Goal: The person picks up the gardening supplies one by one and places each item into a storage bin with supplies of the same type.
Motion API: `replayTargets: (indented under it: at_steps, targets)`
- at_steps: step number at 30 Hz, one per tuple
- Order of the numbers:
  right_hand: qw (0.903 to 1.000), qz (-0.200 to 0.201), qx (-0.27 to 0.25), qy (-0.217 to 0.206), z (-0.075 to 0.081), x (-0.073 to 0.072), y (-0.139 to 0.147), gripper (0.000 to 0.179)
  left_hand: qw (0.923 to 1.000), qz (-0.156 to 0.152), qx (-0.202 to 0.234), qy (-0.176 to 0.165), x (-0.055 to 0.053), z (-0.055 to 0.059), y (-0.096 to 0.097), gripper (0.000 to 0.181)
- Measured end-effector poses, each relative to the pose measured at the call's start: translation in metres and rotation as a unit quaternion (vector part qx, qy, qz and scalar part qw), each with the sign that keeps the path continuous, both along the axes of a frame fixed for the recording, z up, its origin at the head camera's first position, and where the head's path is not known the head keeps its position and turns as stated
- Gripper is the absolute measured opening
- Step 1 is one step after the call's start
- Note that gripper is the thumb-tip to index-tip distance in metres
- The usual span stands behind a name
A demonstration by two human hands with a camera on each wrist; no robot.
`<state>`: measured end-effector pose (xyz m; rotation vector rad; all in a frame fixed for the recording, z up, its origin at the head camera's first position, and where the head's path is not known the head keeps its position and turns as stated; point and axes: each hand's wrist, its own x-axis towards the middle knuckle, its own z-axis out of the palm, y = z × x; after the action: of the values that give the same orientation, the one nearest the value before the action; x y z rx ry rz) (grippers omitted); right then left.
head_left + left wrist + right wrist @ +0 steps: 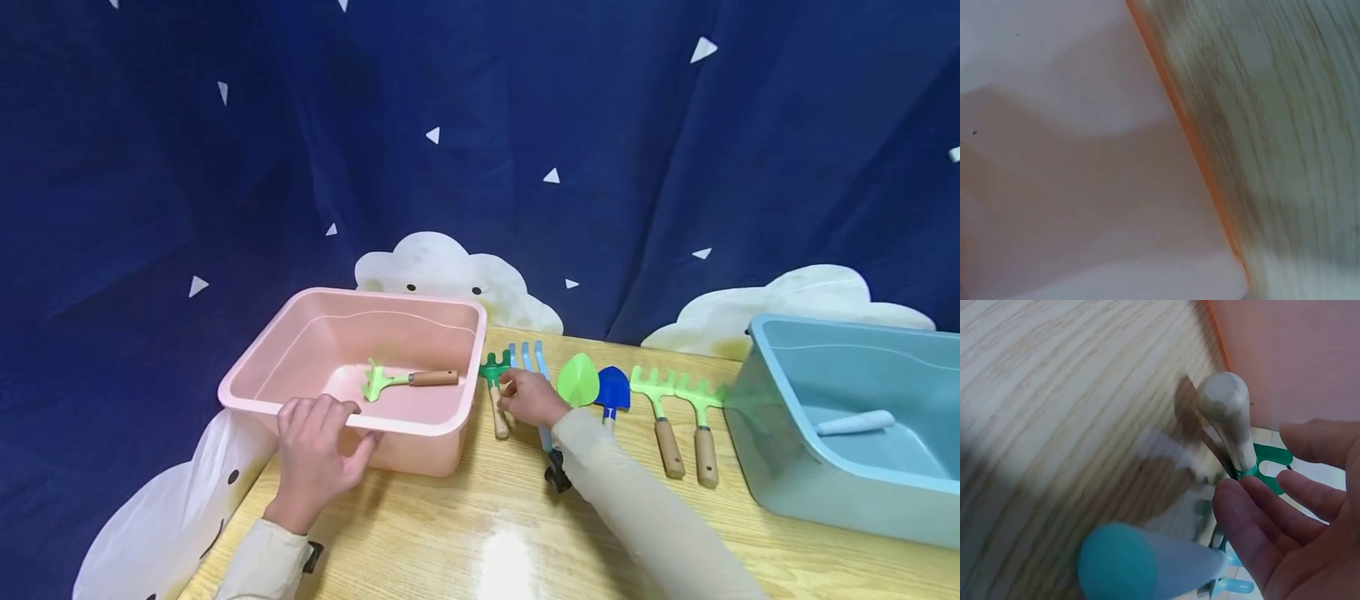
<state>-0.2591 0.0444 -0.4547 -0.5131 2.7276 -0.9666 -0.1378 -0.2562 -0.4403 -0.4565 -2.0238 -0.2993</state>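
Observation:
My left hand [318, 450] grips the front rim of the pink tub [352, 298], fingers over the edge and thumb outside. Inside that tub lies a light green hand rake [431, 378] with a wooden handle. My right hand [534, 398] is at the dark green hand rake [499, 415] on the table. In the right wrist view, its thumb and fingers stand apart around the neck of this rake [1229, 406], with a gap between them. Under the right hand lies a light blue hand rake [527, 357], partly covered; its handle [1129, 559] shows in the right wrist view.
Right of the right hand lie a light green trowel [577, 381], a dark blue trowel [613, 390] and two light green rakes [667, 446] with wooden handles. At the far right stands a blue tub [780, 467] with a pale blue handle [855, 422] inside. A dark blue curtain [480, 192] hangs behind the table.

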Motion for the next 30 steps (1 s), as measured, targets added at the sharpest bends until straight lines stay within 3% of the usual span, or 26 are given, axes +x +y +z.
replayTargets:
  at_steps: [8, 19, 26, 30]
  targets:
    - [0.9991, -0.034, 0.006, 0.024, -0.011, -0.003, -0.005, 0.04, 1.0, -0.005, 0.002, 0.001, -0.001, -0.001, 0.002, 0.054]
    - [0.9919, -0.117, 0.022, -0.046, -0.021, -0.007, -0.011, 0.039, 0.9999, -0.01, 0.009, 0.009, -0.003, -0.002, 0.005, 0.054]
    - [0.9924, -0.11, 0.002, -0.054, -0.019, -0.008, -0.013, 0.04, 0.9998, -0.007, 0.009, 0.018, -0.004, -0.003, 0.003, 0.054]
    - [0.99, -0.107, -0.028, -0.087, -0.017, -0.01, -0.013, 0.038, 0.9997, -0.007, 0.011, 0.019, -0.002, -0.002, 0.002, 0.053]
